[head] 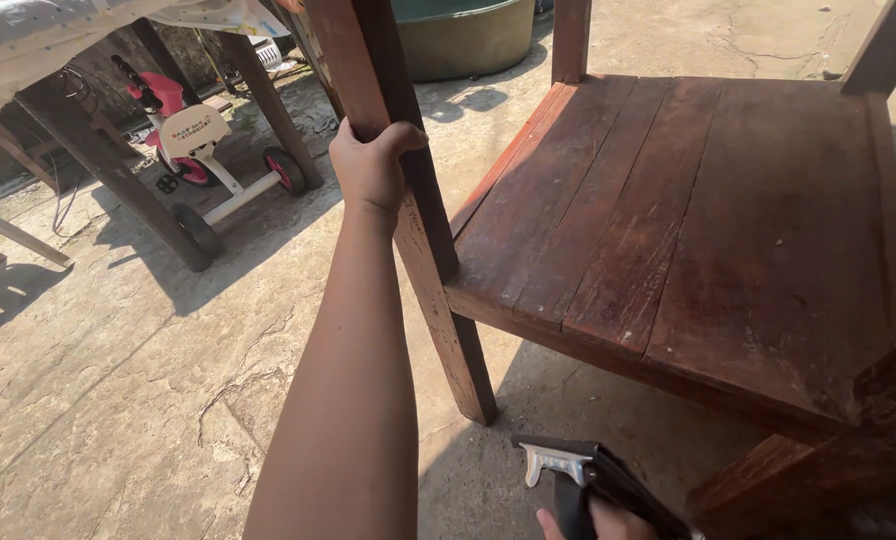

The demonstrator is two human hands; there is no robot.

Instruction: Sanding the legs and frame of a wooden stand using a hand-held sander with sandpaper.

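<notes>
My left hand (370,165) grips an upright post of a reddish-brown wooden chair (688,230), just above the plank seat's near-left corner. My forearm runs down to the bottom edge of the view. My right hand (598,520) shows only partly at the bottom, closed around a black tool with a silver metal head (558,463). The tool hangs low over the concrete, below the seat's front edge and right of the chair's front leg (463,365).
Cracked concrete ground (148,400) spreads to the left. A red and white child's ride-on toy (198,140) stands under a wooden table (98,150) at the upper left. A large green tub (463,35) sits at the top.
</notes>
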